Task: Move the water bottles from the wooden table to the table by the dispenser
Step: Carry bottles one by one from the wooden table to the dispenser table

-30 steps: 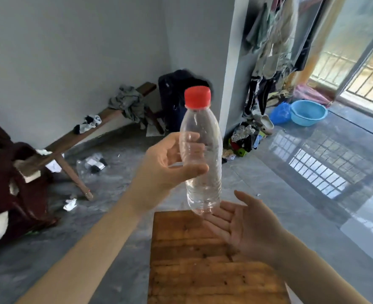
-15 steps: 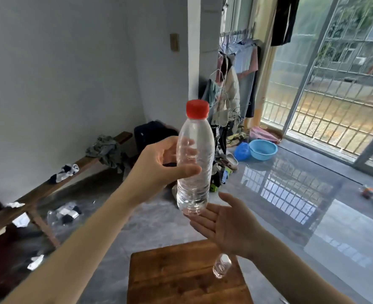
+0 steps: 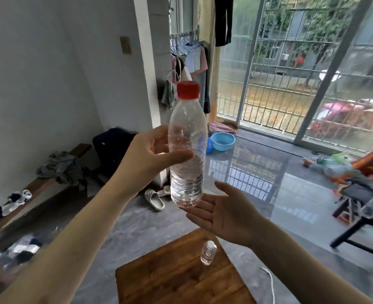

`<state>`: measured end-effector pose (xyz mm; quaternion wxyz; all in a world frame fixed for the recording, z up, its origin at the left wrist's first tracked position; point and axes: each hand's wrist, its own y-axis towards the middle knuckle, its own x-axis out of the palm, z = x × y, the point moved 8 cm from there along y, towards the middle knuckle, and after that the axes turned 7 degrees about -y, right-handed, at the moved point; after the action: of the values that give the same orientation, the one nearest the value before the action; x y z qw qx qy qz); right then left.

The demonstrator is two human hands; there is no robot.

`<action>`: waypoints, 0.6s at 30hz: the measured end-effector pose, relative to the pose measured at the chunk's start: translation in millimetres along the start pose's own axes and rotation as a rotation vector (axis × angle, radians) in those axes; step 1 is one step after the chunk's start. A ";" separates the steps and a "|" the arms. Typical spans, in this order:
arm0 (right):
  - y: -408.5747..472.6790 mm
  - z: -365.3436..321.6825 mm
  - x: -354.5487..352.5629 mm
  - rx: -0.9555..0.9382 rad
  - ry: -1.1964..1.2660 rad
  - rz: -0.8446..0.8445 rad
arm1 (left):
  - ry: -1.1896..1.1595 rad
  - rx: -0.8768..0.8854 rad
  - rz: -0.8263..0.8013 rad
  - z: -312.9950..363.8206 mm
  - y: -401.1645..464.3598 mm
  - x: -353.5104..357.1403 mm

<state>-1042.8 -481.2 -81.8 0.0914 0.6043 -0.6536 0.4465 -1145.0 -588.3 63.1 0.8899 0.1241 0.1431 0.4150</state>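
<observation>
A clear water bottle (image 3: 186, 154) with a red cap stands upright in the air, gripped around its middle by my left hand (image 3: 147, 160). My right hand (image 3: 222, 212) lies palm up just under the bottle's base, fingers spread, touching or nearly touching it. Below, at the bottom of the view, is the wooden table (image 3: 176, 275). A small clear bottle (image 3: 208, 252) with a white cap stands near its far right edge. The dispenser and its table are not in view.
A long wooden bench (image 3: 34, 189) with clothes runs along the left wall. A blue basin (image 3: 222, 141) and slippers (image 3: 155, 199) lie on the glossy floor. A dark chair (image 3: 361, 220) and toys sit at the right. A white cord (image 3: 271, 281) lies beside the table.
My view has lifted and swung to the right, showing the barred window and the right side of the room. Both hands keep the same hold around the red-capped bottle.
</observation>
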 end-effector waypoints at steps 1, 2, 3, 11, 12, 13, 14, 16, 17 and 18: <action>-4.1 0.8 -3.6 -0.016 0.019 0.015 | -0.013 0.005 -0.018 -1.5 1.0 4.3; -8.9 1.0 -7.5 -0.035 0.033 0.025 | -0.028 0.011 -0.036 -2.9 1.9 10.0; -14.8 0.9 -11.9 -0.054 0.044 0.034 | -0.042 0.016 -0.053 -4.1 2.6 16.3; -97.5 8.7 -64.0 -0.218 0.164 0.205 | -0.117 0.013 -0.264 7.2 3.7 115.4; -111.6 10.7 -72.5 -0.243 0.176 0.231 | -0.114 0.021 -0.302 11.7 1.5 132.8; -125.7 13.1 -80.8 -0.264 0.191 0.255 | -0.111 0.030 -0.340 16.4 -1.2 150.0; -140.5 16.0 -89.1 -0.286 0.208 0.280 | -0.112 0.038 -0.377 21.5 -4.3 167.9; -172.1 22.6 -105.8 -0.331 0.242 0.322 | -0.113 0.057 -0.446 32.8 -11.9 204.6; -188.9 26.3 -114.0 -0.356 0.259 0.339 | -0.113 0.069 -0.481 39.5 -17.1 223.7; -206.5 30.4 -122.0 -0.382 0.276 0.357 | -0.118 0.080 -0.516 46.7 -23.4 243.3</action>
<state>-819.2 -389.3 -82.3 0.2114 0.3854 -0.8031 0.4023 -962.3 -419.3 61.5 0.9674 0.1425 0.1343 0.1607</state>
